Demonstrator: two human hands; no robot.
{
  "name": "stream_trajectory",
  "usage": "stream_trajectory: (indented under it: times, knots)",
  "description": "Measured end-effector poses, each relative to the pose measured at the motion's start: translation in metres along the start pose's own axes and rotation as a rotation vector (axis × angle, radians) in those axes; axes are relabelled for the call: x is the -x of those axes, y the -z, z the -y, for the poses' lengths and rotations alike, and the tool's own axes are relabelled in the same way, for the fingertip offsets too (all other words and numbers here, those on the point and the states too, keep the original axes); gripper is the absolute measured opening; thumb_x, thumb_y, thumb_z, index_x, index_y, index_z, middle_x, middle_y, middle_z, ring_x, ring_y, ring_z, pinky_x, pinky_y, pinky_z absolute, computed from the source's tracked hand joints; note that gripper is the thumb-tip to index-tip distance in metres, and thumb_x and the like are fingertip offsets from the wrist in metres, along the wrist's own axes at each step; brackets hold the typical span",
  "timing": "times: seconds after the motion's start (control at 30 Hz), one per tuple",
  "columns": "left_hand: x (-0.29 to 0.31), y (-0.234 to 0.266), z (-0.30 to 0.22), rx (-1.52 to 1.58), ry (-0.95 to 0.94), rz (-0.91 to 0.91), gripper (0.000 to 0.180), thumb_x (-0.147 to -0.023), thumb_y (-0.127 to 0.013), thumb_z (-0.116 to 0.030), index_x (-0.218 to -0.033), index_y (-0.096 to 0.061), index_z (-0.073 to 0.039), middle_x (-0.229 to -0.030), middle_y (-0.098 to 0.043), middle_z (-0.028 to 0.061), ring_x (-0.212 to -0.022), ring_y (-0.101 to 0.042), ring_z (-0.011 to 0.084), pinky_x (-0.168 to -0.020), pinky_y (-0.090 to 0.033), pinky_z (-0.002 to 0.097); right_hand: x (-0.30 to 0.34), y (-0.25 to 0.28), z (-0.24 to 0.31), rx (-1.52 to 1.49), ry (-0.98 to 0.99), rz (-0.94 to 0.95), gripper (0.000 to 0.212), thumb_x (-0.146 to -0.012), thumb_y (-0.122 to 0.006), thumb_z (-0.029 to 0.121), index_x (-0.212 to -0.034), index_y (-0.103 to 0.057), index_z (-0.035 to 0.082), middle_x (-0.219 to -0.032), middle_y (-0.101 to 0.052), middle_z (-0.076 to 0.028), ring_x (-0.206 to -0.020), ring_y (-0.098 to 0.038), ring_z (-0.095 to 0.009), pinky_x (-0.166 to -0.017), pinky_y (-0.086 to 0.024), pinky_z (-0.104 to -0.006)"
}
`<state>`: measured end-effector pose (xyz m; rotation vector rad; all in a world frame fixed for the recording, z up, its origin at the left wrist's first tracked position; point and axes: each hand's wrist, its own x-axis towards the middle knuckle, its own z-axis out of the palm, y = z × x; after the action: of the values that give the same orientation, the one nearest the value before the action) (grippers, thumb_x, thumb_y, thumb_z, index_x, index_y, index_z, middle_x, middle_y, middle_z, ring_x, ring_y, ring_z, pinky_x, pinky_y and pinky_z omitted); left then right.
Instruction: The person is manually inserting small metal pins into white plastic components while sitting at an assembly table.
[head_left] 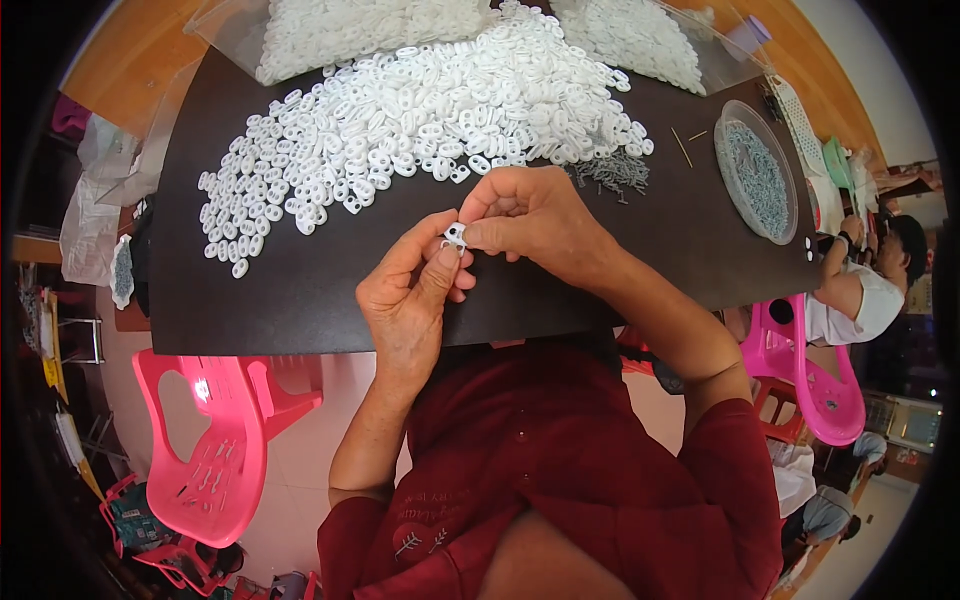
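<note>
Small white plastic piece (457, 239) held up over dark table (300, 300); left hand (405, 295) pinches it thumb-to-finger, right hand (540, 218) pinches its right side. Probably light, stiff, a bit slick; grip by outer edges, clear of holes

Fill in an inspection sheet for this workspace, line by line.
Surface: dark tabletop, curved by the lens.
Job's things: small white piece in the hands; heap of white pieces spread beyond them; loose pile of thin grey fasteners at the heap's right edge; more in a clear round bowl farther right.
Clutter: two thin brownish sticks left of the bowl.
Grippers: bare left hand and right hand, both pinching at the piece.
Cables: nothing seen.
Surroundings: pink chair at left, another pink chair at right; another person beyond the table's right end.
</note>
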<state>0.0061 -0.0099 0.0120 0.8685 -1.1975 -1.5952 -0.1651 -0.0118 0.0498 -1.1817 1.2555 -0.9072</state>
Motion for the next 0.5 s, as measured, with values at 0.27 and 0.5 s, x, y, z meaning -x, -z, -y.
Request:
stream_trajectory:
  times: [0.27, 0.5]
  knots:
    - [-0.001, 0.001, 0.002, 0.023, -0.044, 0.0, 0.029, -0.09, -0.059, -0.005, -0.118, -0.058, 0.001, -0.084, -0.062, 0.0042, -0.066, -0.057, 0.0069, -0.056, -0.046, 0.0182, 0.008, -0.014, -0.007, -0.15, 0.191, -0.101, 0.012, -0.083, -0.063, 0.003, -0.094, -0.065, 0.0, -0.077, -0.063, 0.0, -0.068, -0.055, -0.003, -0.059, -0.044, -0.0179]
    - [-0.001, 0.001, 0.0, -0.004, -0.033, 0.002, 0.031, -0.089, -0.059, -0.005, -0.119, -0.057, 0.001, -0.083, -0.062, 0.0042, -0.066, -0.057, 0.0062, -0.056, -0.046, 0.0178, 0.009, -0.014, -0.008, -0.093, 0.225, -0.14, 0.009, -0.083, -0.063, 0.002, -0.091, -0.067, -0.001, -0.077, -0.063, 0.0, -0.069, -0.055, -0.004, -0.061, -0.044, -0.0185]
